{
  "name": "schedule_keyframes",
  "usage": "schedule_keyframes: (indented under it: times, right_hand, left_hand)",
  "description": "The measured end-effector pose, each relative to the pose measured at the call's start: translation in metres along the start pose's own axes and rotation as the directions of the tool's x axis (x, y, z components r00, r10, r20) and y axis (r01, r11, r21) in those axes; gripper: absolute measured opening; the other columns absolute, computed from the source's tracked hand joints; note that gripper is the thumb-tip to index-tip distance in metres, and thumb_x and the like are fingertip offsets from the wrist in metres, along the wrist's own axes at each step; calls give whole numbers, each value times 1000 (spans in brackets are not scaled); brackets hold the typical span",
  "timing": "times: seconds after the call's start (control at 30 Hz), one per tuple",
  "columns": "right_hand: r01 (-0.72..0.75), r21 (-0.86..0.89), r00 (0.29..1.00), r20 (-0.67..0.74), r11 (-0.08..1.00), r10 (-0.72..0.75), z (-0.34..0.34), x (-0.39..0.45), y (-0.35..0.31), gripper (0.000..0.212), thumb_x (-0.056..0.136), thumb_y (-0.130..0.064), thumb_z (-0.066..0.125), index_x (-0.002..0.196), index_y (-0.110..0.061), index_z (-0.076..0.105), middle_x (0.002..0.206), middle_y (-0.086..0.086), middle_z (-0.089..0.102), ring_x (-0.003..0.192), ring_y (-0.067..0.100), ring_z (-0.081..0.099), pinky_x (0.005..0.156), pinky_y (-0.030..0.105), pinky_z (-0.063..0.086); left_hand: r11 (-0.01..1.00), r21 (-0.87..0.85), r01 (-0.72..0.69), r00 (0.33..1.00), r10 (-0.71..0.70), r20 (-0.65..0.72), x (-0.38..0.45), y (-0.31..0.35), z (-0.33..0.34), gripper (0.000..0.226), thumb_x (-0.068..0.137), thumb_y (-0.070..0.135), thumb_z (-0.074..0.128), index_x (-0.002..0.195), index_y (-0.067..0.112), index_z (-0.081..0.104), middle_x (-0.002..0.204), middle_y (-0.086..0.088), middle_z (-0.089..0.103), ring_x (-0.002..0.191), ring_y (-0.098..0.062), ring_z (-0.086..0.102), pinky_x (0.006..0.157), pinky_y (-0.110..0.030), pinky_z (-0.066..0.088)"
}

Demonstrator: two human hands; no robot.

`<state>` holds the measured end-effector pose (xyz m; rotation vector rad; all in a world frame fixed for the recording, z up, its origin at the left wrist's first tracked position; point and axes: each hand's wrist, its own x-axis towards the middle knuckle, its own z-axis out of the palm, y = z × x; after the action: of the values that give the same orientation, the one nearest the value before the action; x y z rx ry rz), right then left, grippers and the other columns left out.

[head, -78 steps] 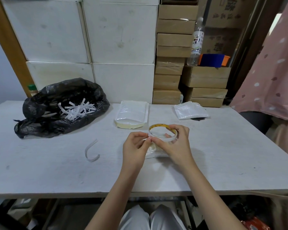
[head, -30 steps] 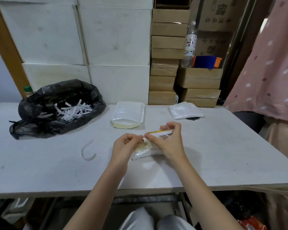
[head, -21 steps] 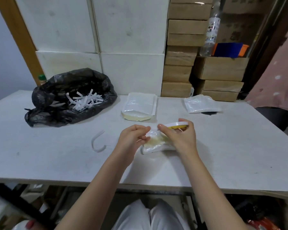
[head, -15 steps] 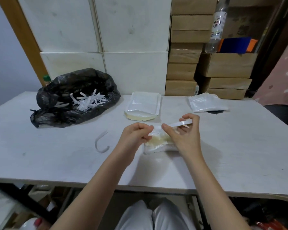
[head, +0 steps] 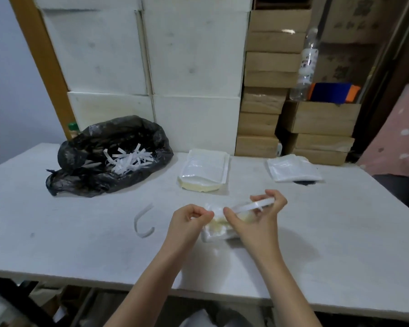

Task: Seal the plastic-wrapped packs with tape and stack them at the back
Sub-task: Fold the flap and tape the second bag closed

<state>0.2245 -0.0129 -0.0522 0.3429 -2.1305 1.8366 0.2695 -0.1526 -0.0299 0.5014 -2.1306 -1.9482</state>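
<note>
The 2 hands meet over the middle of the tabletop (head: 316,232), both forearms reaching in from the near edge. The left hand (head: 189,219) is curled, its fingertips pinching something small at the left end of the pack (head: 216,228); whether that is a tape end or the wrap cannot be told. The right hand (head: 257,218) grips a thin white tape roll (head: 253,205), thumb and fingers curled around its rim, the roll tilted nearly edge-on just above the pack. The pack lies on the tabletop beneath both hands, pale yellow inside crinkled clear plastic. Behind it, near the tabletop's far edge, rests a sealed pack (head: 204,171); farther right lies another flat plastic pack (head: 293,171). Left of the hands sits a curled tape strip (head: 142,221), and beyond it a black bag (head: 109,156) holding white strips.
</note>
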Motion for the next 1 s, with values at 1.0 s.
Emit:
schedule_keyframes:
  times: [1.0]
  right_hand:
    - [102, -164, 990, -76, 981, -115, 15, -9, 0, 82, 50, -35, 72, 113, -43, 19, 122, 16, 36, 106, 29, 50, 77, 33, 50]
  left_hand:
    - [998, 40, 44, 999, -44, -16, 10, -14, 10, 16, 82, 7, 65, 68, 8, 58, 64, -4, 58, 56, -13, 56, 47, -23, 50]
